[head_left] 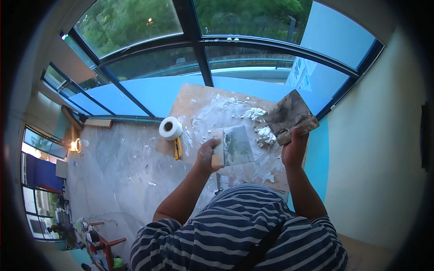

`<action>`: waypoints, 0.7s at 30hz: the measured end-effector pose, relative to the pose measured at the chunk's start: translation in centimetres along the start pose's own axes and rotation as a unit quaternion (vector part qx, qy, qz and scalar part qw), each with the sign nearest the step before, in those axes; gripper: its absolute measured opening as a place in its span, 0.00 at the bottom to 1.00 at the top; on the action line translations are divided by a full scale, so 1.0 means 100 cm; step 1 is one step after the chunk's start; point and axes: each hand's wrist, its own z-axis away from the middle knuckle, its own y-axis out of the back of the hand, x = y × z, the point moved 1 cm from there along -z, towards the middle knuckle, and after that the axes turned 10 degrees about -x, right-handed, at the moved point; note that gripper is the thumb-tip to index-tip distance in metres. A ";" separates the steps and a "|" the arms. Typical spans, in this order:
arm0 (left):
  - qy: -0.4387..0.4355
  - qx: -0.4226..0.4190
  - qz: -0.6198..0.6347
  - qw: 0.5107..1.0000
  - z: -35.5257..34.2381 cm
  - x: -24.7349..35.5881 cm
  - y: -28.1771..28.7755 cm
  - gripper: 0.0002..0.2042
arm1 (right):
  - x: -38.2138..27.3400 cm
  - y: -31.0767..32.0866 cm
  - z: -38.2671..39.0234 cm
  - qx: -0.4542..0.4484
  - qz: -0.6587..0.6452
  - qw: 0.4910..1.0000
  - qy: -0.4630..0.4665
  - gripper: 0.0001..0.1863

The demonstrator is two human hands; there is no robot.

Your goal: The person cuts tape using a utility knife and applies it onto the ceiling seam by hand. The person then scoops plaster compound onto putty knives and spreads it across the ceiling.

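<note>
My left hand is closed around the pale handle edge of a wide putty knife, whose flat blade is smeared with white-grey residue. On the right, my right hand grips the lower edge of a second, larger scraper with a dark, stained blade tilted up. The two tools are apart. Beneath them lies a wooden board coated with white smears. Lumps of white putty sit on it by the larger scraper.
A roll of white tape and a yellow utility knife lie at the board's left edge. Tall windows stand beyond it, a wall to the right. Far left are a lit lamp and a red stool among clutter.
</note>
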 end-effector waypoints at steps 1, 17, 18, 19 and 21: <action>0.026 -0.018 0.021 0.999 -0.002 0.000 -0.001 0.18 | 0.000 -0.001 0.000 -0.002 0.000 1.000 -0.002 0.25; -0.274 -0.077 -0.151 0.947 -0.018 0.099 0.002 0.19 | -0.043 -0.012 -0.006 -0.292 0.406 0.812 0.301 0.09; -0.365 -0.049 -0.259 0.893 -0.006 0.131 -0.022 0.17 | -0.045 -0.006 -0.009 -0.282 0.412 0.822 0.274 0.08; -0.450 0.036 -0.478 0.753 0.017 0.175 -0.063 0.16 | -0.046 -0.001 -0.011 -0.282 0.411 0.819 0.282 0.08; -0.515 0.355 -0.749 0.218 0.072 0.243 -0.161 0.14 | -0.047 0.012 -0.014 -0.225 0.400 0.856 0.238 0.08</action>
